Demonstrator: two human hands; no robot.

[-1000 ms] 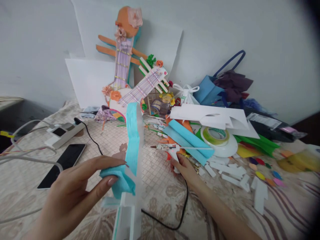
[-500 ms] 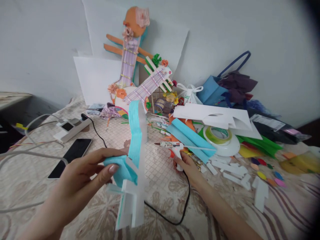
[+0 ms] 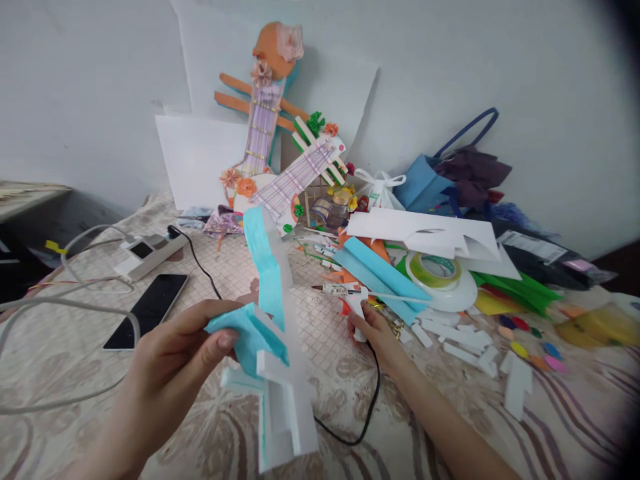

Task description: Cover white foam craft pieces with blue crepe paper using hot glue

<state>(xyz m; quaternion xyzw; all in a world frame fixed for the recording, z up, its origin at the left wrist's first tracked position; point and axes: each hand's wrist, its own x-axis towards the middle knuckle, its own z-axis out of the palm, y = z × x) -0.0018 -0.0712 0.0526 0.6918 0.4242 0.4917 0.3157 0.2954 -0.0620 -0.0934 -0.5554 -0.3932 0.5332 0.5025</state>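
Pinched between the thumb and fingers of my left hand (image 3: 185, 363) is a white foam board craft piece (image 3: 303, 393) partly covered in light blue paper (image 3: 267, 267). It is held up over the table, its long blue-lined strip pointing away from me. A folded blue flap lies under my left thumb. My right hand (image 3: 375, 333) is wrapped round the handle of a hot glue gun (image 3: 353, 300), with a glue stick (image 3: 395, 297) out of its back. The gun's nozzle points left, apart from the craft piece. Its black cord hangs down beneath my wrist.
Left, a black phone (image 3: 147, 313) lies near a power strip (image 3: 150, 257) with looping cables. Two decorated paper instruments (image 3: 265, 120) lean at the back. Right are a tape roll (image 3: 435, 270), white board sheets (image 3: 430, 230), foam scraps (image 3: 465, 340), coloured discs (image 3: 520, 350) and a blue bag (image 3: 425, 183).
The craft piece has turned in my left hand, its near end swinging right and its far end left. My right hand keeps the glue gun in nearly the same place.
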